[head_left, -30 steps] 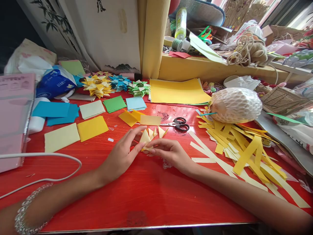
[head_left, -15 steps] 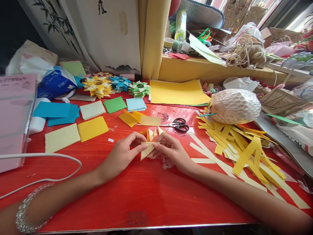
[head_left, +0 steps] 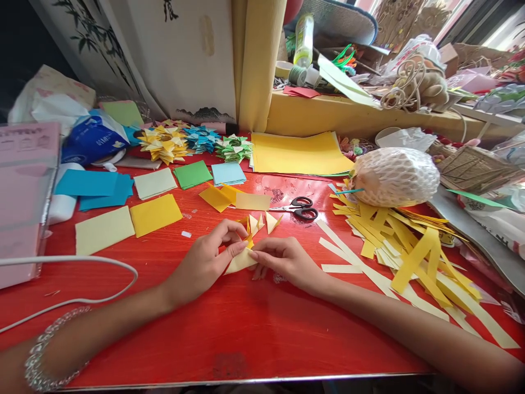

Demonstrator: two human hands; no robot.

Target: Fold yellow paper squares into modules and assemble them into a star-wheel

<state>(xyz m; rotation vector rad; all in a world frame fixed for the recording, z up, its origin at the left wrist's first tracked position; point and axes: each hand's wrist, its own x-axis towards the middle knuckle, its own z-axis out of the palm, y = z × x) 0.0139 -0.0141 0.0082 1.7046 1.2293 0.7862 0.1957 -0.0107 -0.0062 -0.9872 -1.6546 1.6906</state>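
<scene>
A small pale yellow folded paper piece lies against the red table between my two hands. My left hand pinches its left side with thumb and fingers closed on it. My right hand presses and pinches its right end. Just behind my fingers lie a few folded yellow paper triangles. Black scissors rest a little further back to the right.
Small paper squares in yellow, blue and green lie at the left. Folded paper stars sit at the back. A heap of yellow paper strips and a net-wrapped round object are at the right. A white cable curves at the left.
The paper piece has been turned and lowered flat toward the table. Both hands moved slightly nearer to me while keeping hold of it.
</scene>
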